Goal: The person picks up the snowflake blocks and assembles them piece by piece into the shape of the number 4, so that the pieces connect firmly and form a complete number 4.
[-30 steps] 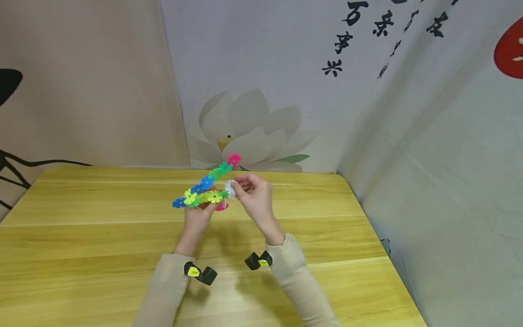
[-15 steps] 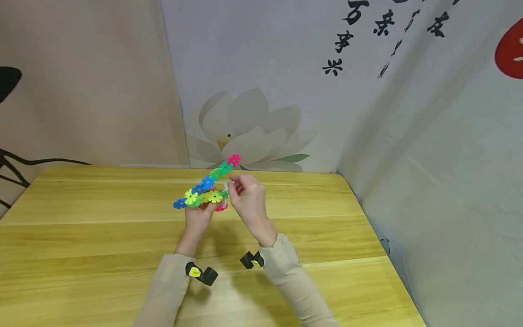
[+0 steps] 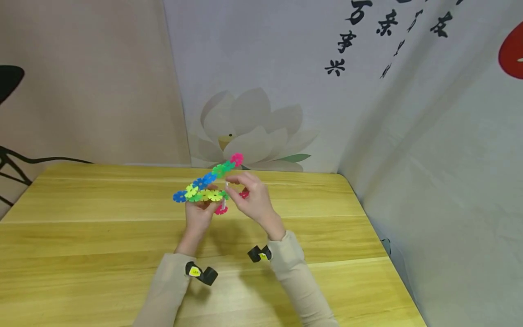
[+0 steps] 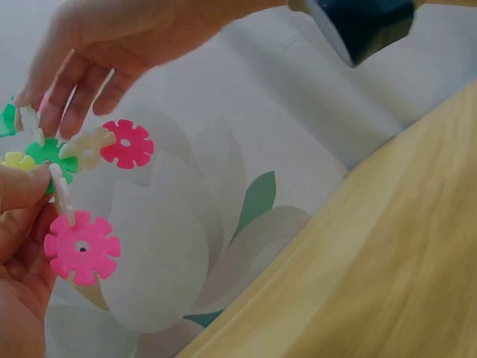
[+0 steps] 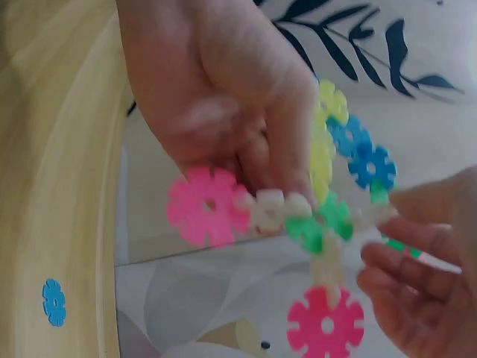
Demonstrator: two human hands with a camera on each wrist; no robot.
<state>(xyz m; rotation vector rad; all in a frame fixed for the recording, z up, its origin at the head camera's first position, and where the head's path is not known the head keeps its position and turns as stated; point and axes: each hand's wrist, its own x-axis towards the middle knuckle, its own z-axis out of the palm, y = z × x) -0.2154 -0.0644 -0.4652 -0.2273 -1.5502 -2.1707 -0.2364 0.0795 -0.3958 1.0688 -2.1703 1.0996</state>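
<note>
My left hand grips a chain of notched flower-shaped plastic discs from below, above the table. The chain has yellow, blue and green discs, with a branch rising to a pink disc. Around a green disc, white discs stand edgewise, and a red-pink disc and a pink disc stick out on them. My right hand pinches a white disc between thumb and finger. This disc touches or nearly touches the green one.
A wooden table spreads below the hands. In the right wrist view, a blue disc shows against the tabletop. Behind the table hangs a curtain printed with a lotus. Wrist cameras sit on both sleeves.
My right hand went left toward the chain, then back slightly right. The white disc now shows edge-on, and a red-pink disc has come into sight behind the right hand. The left hand barely moved.
</note>
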